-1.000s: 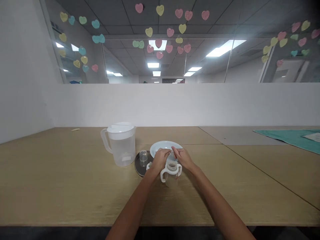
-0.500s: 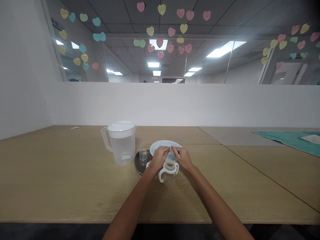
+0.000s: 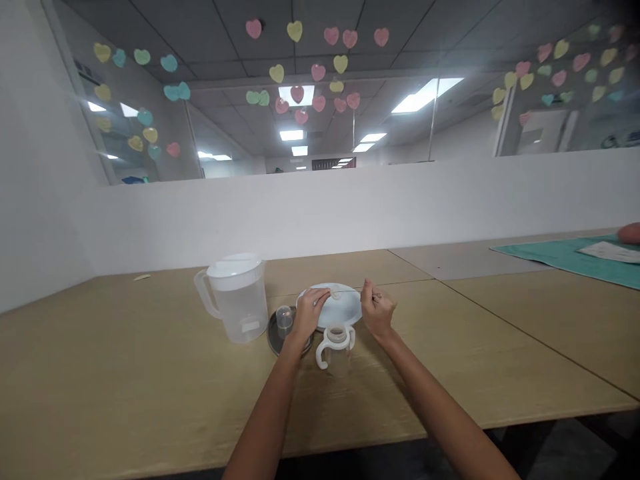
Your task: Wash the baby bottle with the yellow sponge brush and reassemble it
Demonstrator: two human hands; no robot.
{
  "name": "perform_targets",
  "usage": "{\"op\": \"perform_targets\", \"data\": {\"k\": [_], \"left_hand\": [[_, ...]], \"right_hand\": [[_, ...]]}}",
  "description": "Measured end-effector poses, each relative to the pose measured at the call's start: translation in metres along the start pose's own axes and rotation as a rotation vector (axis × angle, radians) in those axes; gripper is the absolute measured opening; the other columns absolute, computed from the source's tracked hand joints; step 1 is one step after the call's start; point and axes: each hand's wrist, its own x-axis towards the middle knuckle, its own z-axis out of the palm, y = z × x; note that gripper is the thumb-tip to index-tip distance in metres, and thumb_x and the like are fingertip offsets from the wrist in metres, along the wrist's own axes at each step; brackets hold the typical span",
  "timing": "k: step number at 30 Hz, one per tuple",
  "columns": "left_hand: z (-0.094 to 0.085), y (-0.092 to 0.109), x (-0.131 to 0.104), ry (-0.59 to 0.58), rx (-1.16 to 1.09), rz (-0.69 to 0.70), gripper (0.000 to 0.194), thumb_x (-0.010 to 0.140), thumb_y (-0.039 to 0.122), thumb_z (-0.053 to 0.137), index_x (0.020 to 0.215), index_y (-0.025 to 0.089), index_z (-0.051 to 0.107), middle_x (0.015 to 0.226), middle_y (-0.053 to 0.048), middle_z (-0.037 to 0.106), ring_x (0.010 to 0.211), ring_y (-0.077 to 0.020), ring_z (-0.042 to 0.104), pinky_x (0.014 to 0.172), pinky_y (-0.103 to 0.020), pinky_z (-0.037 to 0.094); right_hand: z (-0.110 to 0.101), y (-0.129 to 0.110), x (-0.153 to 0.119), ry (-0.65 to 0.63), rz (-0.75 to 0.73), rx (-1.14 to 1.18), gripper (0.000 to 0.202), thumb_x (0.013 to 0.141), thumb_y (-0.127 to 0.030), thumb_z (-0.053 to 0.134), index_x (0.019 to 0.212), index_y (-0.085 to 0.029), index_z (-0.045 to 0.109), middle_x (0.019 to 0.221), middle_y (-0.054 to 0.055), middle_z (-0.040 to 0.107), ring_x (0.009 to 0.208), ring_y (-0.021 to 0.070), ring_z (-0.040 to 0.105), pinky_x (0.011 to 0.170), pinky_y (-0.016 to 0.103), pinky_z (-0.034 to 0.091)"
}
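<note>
My left hand (image 3: 311,310) pinches a small translucent piece that looks like a bottle teat (image 3: 335,291), above a white plate (image 3: 345,313). To its right, my right hand (image 3: 379,310) is closed in a fist beside the plate's rim. A thin dark line stretches from the teat toward that fist; whatever the fingers grip is too small to name. A clear baby bottle (image 3: 339,360) with a white two-handled collar stands uncapped, upright, between my forearms. On a dark round tray (image 3: 273,339) left of my left hand sits a clear dome cap (image 3: 285,320).
A lidded clear pitcher (image 3: 240,300) stands at the left, beside the tray. Farther right lies a green cloth (image 3: 555,257) with a white paper (image 3: 610,251) on it. The table's front edge runs below my forearms, and a white wall (image 3: 300,220) rises behind.
My hands were together at the teat over the plate; the right has pulled away to the right and closed into a fist. The camera view has tilted and turned a little right.
</note>
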Motion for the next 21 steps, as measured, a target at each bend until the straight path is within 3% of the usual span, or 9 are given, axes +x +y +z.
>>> {"op": "perform_targets", "data": {"k": [9, 14, 16, 21], "left_hand": [[0.002, 0.003, 0.004, 0.013, 0.117, 0.037, 0.023, 0.088, 0.029, 0.048, 0.099, 0.024, 0.068, 0.1, -0.002, 0.068, 0.095, -0.0176, 0.058, 0.088, -0.032, 0.043], [-0.001, -0.004, 0.001, 0.013, 0.187, -0.006, 0.024, 0.089, 0.025, 0.046, 0.101, 0.023, 0.067, 0.099, -0.003, 0.067, 0.093, -0.0176, 0.057, 0.086, -0.031, 0.044], [-0.001, -0.008, 0.0, 0.043, 0.212, -0.043, 0.024, 0.089, 0.024, 0.046, 0.1, 0.022, 0.067, 0.098, -0.004, 0.066, 0.093, -0.0177, 0.057, 0.085, -0.031, 0.044], [0.002, -0.011, -0.001, 0.004, 0.339, -0.108, 0.02, 0.085, 0.018, 0.05, 0.093, 0.02, 0.069, 0.097, -0.005, 0.065, 0.095, -0.0183, 0.055, 0.088, -0.032, 0.042]], "right_hand": [[0.008, 0.02, 0.015, 0.197, 0.431, 0.15, 0.059, 0.087, -0.054, 0.03, 0.039, -0.022, 0.039, 0.037, 0.001, 0.042, 0.042, 0.0116, 0.044, 0.049, 0.025, 0.034], [0.006, 0.047, 0.02, 0.312, 0.54, 0.072, 0.058, 0.086, -0.056, 0.028, 0.041, -0.023, 0.04, 0.038, 0.002, 0.047, 0.042, 0.0133, 0.045, 0.047, 0.026, 0.032], [0.006, 0.06, 0.018, 0.366, 0.55, -0.008, 0.058, 0.087, -0.056, 0.026, 0.041, -0.023, 0.041, 0.037, 0.003, 0.048, 0.041, 0.0141, 0.045, 0.046, 0.027, 0.031], [0.018, 0.073, -0.001, 0.153, 0.366, -0.156, 0.062, 0.088, -0.055, 0.023, 0.04, -0.022, 0.046, 0.042, 0.007, 0.055, 0.04, 0.0132, 0.042, 0.047, 0.027, 0.025]]}}
